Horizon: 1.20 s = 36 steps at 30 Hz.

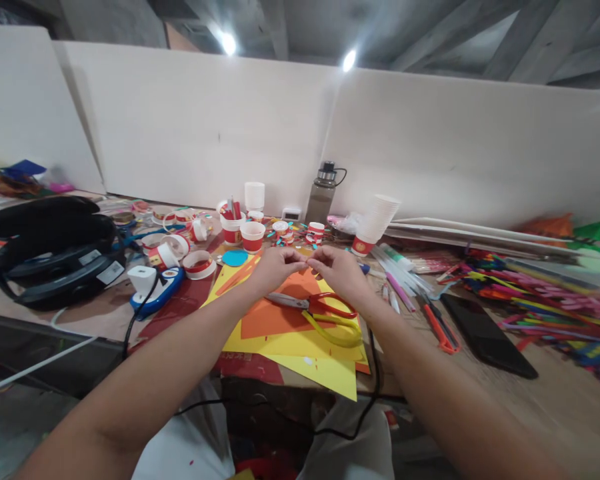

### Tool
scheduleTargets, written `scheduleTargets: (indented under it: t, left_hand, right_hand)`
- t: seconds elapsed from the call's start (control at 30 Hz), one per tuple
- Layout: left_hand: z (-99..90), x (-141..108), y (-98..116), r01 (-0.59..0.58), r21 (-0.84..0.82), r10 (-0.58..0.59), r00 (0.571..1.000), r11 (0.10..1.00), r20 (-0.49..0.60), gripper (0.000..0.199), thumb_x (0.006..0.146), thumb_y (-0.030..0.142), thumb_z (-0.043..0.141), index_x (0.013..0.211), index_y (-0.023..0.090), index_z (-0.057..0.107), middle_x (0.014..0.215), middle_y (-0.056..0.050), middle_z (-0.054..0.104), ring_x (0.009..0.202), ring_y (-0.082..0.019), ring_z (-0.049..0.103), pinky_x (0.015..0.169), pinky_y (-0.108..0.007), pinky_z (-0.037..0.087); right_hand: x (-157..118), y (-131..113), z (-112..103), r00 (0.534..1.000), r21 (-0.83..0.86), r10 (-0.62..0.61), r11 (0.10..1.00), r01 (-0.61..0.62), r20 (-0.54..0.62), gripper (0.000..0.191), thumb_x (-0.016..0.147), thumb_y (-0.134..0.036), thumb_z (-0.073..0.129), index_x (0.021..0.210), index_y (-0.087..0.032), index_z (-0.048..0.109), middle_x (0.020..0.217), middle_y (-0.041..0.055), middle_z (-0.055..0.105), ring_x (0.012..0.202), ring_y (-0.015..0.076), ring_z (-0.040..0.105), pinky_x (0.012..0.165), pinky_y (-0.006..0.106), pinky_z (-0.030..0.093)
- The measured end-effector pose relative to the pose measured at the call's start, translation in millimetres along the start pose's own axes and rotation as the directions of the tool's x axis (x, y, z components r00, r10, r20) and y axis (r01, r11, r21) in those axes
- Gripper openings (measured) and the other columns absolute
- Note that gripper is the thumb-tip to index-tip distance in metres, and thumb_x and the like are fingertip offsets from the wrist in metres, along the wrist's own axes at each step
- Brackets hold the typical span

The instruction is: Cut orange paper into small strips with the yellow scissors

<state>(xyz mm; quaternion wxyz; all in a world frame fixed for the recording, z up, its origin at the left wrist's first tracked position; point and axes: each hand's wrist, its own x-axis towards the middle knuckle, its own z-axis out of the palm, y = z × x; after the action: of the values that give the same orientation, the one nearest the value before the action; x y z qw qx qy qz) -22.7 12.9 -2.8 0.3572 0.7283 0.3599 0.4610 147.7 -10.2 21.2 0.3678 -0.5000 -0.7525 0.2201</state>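
My left hand (279, 267) and my right hand (337, 268) meet fingertip to fingertip above the paper pile. Both are pinched closed; whatever sits between the fingers is too small or hidden to name. Below them lie an orange sheet (265, 323) and yellow sheets (330, 373). A pair of scissors (325, 305) with red handles rests on the sheets under my right hand. Beside its handles curls a yellow paper strip (337, 331). A blue disc (235, 258) lies at the far left corner of the pile.
Paper cups (253, 236) and cut cup rings (199, 265) stand behind and left. A bottle (321, 193) and a cup stack (379, 223) are at the back. Rightward lie a utility knife (439, 327), a phone (487, 333) and pipe cleaners (555, 300). A black cable (375, 373) hangs over the front edge.
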Motion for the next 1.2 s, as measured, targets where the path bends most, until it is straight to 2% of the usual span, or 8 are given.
scheduleTargets:
  t: [0.1,0.2,0.37,0.57,0.7,0.83,0.97,1.2]
  left_hand:
    - [2.5,-1,1,0.038,-0.03,-0.04,0.998,0.999,-0.051,0.017,0.072,0.033,0.067,0.066,0.018,0.068,0.066,-0.002,0.065,0.061,-0.013,0.053,0.059,-0.024,0.037]
    - [0.7,2,4,0.066,-0.18,-0.108,0.967,0.981,-0.233,0.023,0.072,0.04,0.068,0.074,0.017,0.066,0.068,-0.001,0.064,0.061,-0.011,0.051,0.057,-0.023,0.037]
    - [-23.1,12,12,-0.087,-0.576,-0.28,0.809,0.813,-0.517,0.02,0.073,0.032,0.068,0.068,0.017,0.055,0.059,0.005,0.053,0.045,-0.004,0.034,0.044,-0.02,0.025]
    - [-44.6,18,14,-0.231,-0.723,-0.407,0.697,0.651,-0.59,0.02,0.067,0.023,0.071,0.066,0.016,0.052,0.057,0.007,0.047,0.042,-0.002,0.034,0.039,-0.017,0.021]
    - [-44.3,17,14,-0.284,-0.714,-0.378,0.693,0.64,-0.614,0.02,0.066,0.023,0.072,0.067,0.014,0.054,0.055,0.007,0.046,0.041,-0.001,0.035,0.038,-0.016,0.02]
    - [-44.1,18,13,-0.266,-0.736,-0.411,0.689,0.623,-0.597,0.018,0.066,0.021,0.07,0.068,0.014,0.054,0.055,0.006,0.048,0.041,-0.001,0.035,0.037,-0.015,0.02]
    - [-42.4,19,11,-0.207,-0.765,-0.468,0.684,0.61,-0.559,0.024,0.065,0.021,0.072,0.064,0.015,0.049,0.054,0.007,0.047,0.04,-0.001,0.036,0.036,-0.015,0.019]
    - [-37.2,17,11,-0.131,-0.759,-0.44,0.746,0.638,-0.499,0.027,0.063,0.021,0.073,0.062,0.016,0.047,0.053,0.007,0.045,0.04,-0.002,0.035,0.036,-0.015,0.018]
  right_hand:
    - [4,-2,-1,0.999,-0.054,0.001,0.999,-0.003,-0.037,0.018,0.079,-0.031,0.056,0.072,-0.016,0.06,0.064,0.0005,0.061,0.057,0.0111,0.055,0.054,0.023,0.041]
    - [17,-2,0,0.989,-0.009,0.016,1.0,-0.018,-0.149,0.018,0.078,-0.033,0.056,0.074,-0.016,0.061,0.066,0.0006,0.062,0.057,0.0107,0.053,0.054,0.023,0.04]
    - [60,-3,24,0.961,0.218,0.127,0.973,-0.073,-0.247,0.024,0.073,-0.038,0.059,0.074,-0.014,0.061,0.062,-0.0001,0.059,0.054,0.0105,0.051,0.05,0.022,0.039]
    - [111,-22,68,0.951,0.221,0.106,0.974,-0.042,-0.291,0.024,0.076,-0.034,0.055,0.08,-0.013,0.067,0.072,0.0021,0.066,0.063,0.0115,0.057,0.061,0.023,0.044]
    - [132,-32,89,0.953,0.065,0.088,0.995,-0.072,-0.29,0.025,0.08,-0.028,0.05,0.088,-0.014,0.07,0.083,0.0031,0.069,0.075,0.0122,0.061,0.07,0.023,0.045]
    - [138,-28,92,0.988,-0.1,0.113,0.987,-0.124,-0.106,0.019,0.077,-0.024,0.056,0.08,-0.013,0.072,0.073,0.0039,0.069,0.068,0.0132,0.06,0.064,0.023,0.043]
    - [126,-13,71,0.99,-0.128,0.125,0.983,-0.132,-0.062,0.02,0.077,-0.024,0.058,0.085,-0.014,0.073,0.068,0.0027,0.068,0.063,0.0121,0.058,0.06,0.022,0.041]
    - [70,19,24,0.993,-0.246,0.121,0.962,-0.12,-0.009,0.02,0.077,-0.028,0.06,0.084,-0.015,0.073,0.07,0.0022,0.068,0.062,0.0118,0.056,0.057,0.022,0.039]
